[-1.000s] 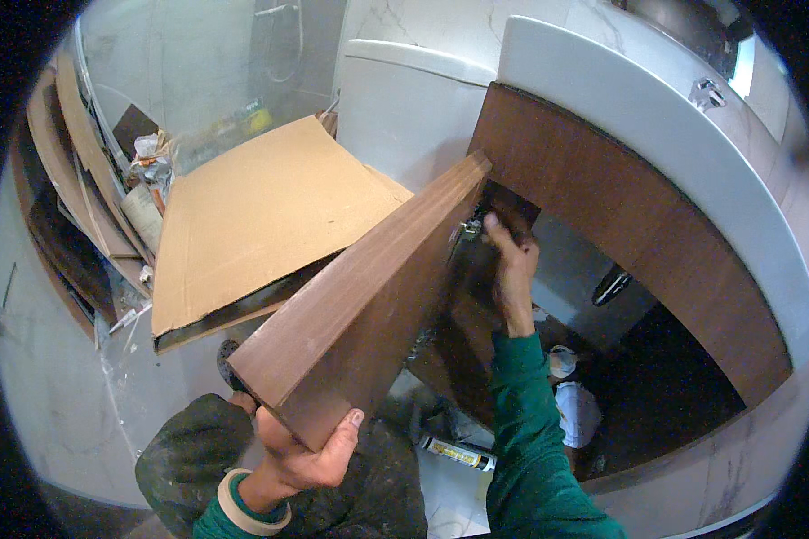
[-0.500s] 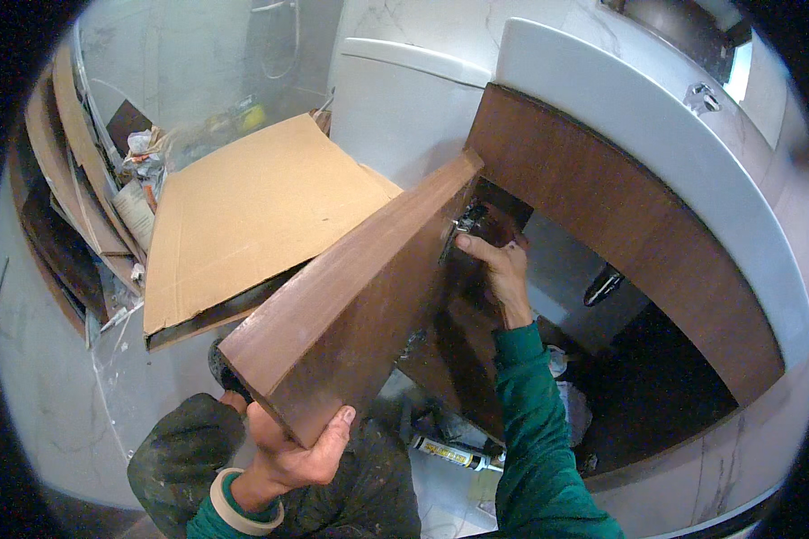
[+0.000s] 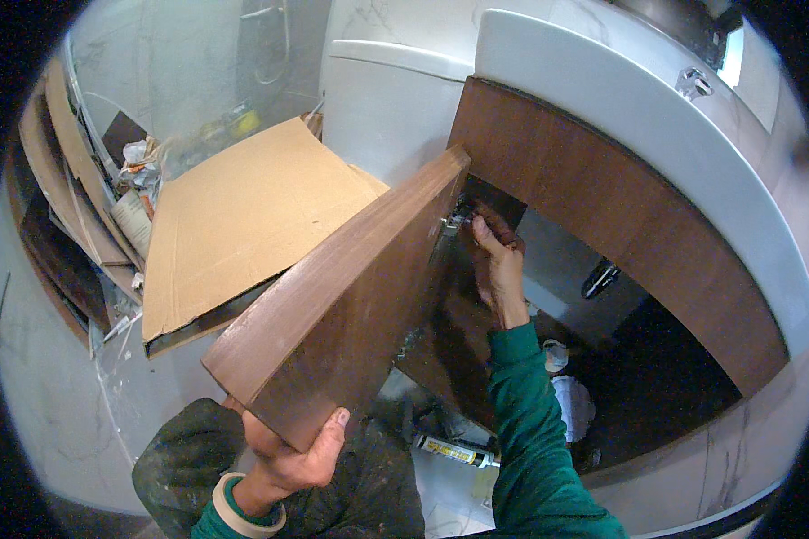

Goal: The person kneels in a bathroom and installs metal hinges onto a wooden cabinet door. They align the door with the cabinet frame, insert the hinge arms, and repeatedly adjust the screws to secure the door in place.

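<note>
My left hand (image 3: 297, 463) grips the lower outer corner of a brown wood cabinet door (image 3: 351, 314), thumb on its inner face and fingers underneath. The door stands swung open at a slant from the vanity cabinet (image 3: 593, 189). A metal hinge (image 3: 458, 216) shows near the door's upper end, where it meets the cabinet. Right beside the hinge my right hand (image 3: 502, 265) is closed, thumb pressed toward curled fingers; what lies between them is hidden. A cream ring like a tape roll (image 3: 234, 510) circles my left wrist.
A white basin (image 3: 638, 117) with a chrome tap (image 3: 694, 83) tops the cabinet. Behind the door are a cardboard sheet (image 3: 252, 225) and a white toilet tank (image 3: 395, 99). A sealant tube (image 3: 454, 451) lies below. Wood boards (image 3: 63, 180) lean at left.
The right thumb has come off the hinge and now presses toward the fingers just beside it. The left hand keeps its hold on the door corner. The view has shifted slightly.
</note>
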`<state>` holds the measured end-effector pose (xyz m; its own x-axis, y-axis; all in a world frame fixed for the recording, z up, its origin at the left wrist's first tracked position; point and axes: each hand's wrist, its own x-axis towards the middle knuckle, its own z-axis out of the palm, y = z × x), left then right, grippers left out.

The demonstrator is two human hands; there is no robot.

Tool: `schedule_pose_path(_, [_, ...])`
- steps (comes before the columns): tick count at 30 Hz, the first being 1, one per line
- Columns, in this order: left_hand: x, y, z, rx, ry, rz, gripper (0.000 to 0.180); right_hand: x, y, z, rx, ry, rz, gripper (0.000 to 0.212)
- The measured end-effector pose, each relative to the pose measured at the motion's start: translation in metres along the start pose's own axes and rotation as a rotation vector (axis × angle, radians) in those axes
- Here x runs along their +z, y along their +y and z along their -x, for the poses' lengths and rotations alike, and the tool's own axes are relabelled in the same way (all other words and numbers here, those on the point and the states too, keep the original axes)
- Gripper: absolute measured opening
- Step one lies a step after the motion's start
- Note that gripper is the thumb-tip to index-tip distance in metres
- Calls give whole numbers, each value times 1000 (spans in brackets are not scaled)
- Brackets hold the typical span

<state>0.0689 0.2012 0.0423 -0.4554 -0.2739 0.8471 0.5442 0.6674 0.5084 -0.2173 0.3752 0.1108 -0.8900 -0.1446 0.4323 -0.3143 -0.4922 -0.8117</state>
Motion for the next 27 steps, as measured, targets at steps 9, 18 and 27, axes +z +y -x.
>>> schedule_pose_path(9, [-3, 19, -33, -190, -51, 147, 6, 11, -2, -15, 4, 21, 14, 21])
schedule_pose_path(18, [-4, 12, -17, -155, -93, 84, 14, 19, 51, -39, -322, 425, 98, 14])
schedule_pose_path(27, [-11, 13, -21, -93, -197, 125, 38, 23, 55, -45, -427, 550, 312, 12])
